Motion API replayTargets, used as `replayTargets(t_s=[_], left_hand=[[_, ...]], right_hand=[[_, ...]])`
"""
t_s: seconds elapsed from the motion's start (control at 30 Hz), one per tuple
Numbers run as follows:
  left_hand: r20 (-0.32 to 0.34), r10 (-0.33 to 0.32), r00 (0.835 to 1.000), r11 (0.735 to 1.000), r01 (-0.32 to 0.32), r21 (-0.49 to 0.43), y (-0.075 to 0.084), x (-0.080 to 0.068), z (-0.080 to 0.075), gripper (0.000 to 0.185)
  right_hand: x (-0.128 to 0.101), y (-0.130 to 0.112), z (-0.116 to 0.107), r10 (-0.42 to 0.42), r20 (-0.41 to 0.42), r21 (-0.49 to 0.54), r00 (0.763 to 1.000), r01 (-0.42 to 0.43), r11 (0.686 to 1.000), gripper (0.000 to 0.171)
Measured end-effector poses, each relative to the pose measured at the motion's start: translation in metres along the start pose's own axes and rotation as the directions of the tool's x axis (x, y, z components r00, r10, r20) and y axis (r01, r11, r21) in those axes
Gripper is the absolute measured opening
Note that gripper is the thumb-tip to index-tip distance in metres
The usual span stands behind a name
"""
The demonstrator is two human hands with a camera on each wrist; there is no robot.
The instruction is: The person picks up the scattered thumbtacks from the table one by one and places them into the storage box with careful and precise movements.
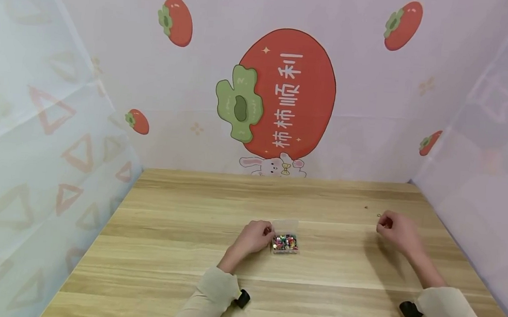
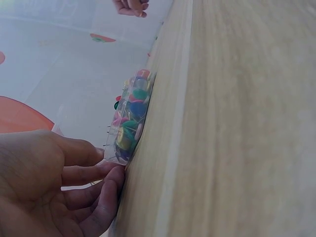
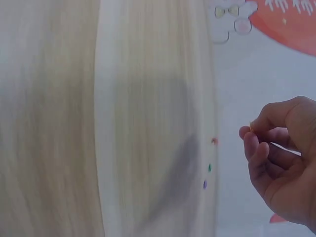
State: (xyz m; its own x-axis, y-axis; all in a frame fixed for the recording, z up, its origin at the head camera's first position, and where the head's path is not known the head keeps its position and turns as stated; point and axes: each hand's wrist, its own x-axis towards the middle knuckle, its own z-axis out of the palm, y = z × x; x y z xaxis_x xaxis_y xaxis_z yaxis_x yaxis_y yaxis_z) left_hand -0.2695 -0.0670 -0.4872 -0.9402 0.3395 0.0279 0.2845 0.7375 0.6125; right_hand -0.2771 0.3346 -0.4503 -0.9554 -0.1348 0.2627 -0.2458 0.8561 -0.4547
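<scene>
A small clear plastic box (image 1: 285, 250) of colourful thumbtacks (image 2: 132, 116) stands on the table with its lid (image 1: 286, 225) raised at the back. My left hand (image 1: 255, 236) is at its left side, and in the left wrist view the fingers grip the end of the box. My right hand (image 1: 400, 233) is above the table at the right, thumb and fingertips together. Between those fingertips the right wrist view shows a tiny yellowish tip (image 3: 251, 127), apparently a thumbtack, mostly hidden. Near that hand lie a red thumbtack (image 3: 214, 141), a green thumbtack (image 3: 210, 168) and a purple thumbtack (image 3: 205, 184).
The wood-grain table (image 1: 177, 270) runs back to a printed cloth wall (image 1: 350, 150) with persimmon pictures. Cloth also hangs along the left and right sides. Each wrist bears a small black camera, such as the one (image 1: 410, 311) on the right.
</scene>
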Motion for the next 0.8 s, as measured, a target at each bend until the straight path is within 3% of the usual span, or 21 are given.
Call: replayTargets(t_s=[0.47,0.8], left_hand=[[-0.011,0.015,1.000,1.000,-0.015,-0.002,-0.001,0.003,0.000,0.015],[-0.012,0.025,1.000,1.000,-0.025,0.001,-0.003,0.004,0.003,0.015]], right_hand=[[0.007,-0.071,0.032,-0.136,-0.007,0.125,0.991,0.136,0.983,0.009],[0.013,-0.109,0.059,-0.157,0.014,0.193,0.987,0.151,0.969,0.011]])
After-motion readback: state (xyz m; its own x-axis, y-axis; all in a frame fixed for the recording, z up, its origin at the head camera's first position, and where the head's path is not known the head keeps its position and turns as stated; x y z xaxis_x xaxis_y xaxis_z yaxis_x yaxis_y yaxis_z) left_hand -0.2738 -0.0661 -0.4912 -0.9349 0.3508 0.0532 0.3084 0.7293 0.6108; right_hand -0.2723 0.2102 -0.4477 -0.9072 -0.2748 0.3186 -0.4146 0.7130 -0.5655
